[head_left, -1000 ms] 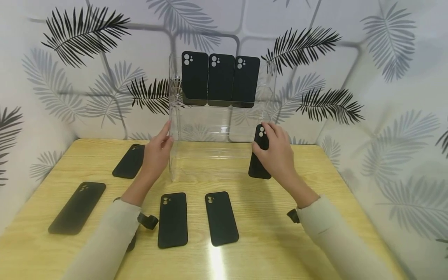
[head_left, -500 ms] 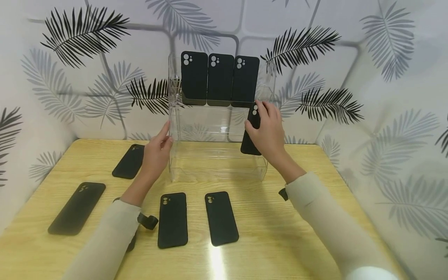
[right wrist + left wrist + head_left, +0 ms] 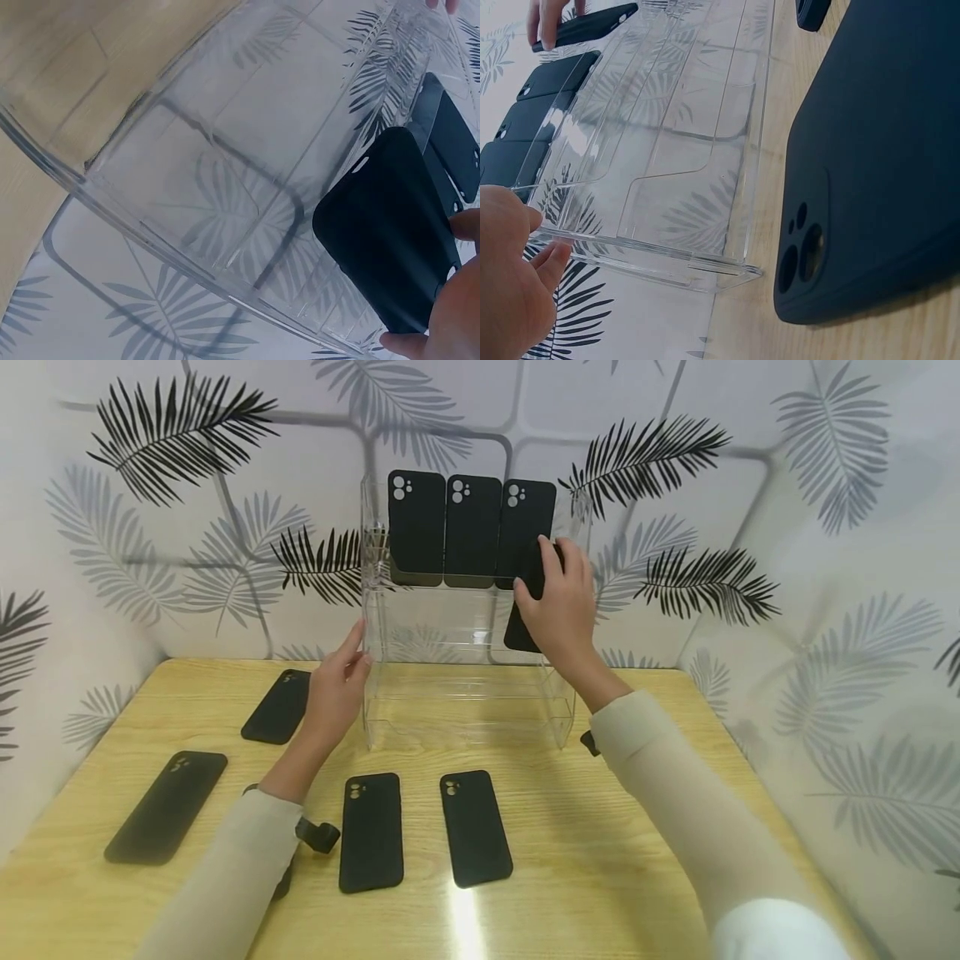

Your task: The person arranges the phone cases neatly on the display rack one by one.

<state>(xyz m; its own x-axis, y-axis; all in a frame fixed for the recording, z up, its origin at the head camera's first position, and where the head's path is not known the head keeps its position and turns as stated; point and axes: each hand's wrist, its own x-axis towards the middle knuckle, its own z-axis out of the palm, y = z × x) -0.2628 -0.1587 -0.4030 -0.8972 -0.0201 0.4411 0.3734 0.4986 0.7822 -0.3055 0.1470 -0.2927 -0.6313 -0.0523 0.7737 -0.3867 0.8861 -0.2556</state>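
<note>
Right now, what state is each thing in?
Clear stand, upright on the table.
Left hand, pinching the stand's left edge.
Black phone case, tilted, gripped above the table.
Right hand, gripping that case.
Three upper cases, side by side on the stand.
Two front cases, flat on the table.
Two left cases, flat.
Dark object behind left sleeve, mostly hidden.

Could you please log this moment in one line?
right hand: holds black case; left hand: holds clear rack; three cases: seated in rack
</note>
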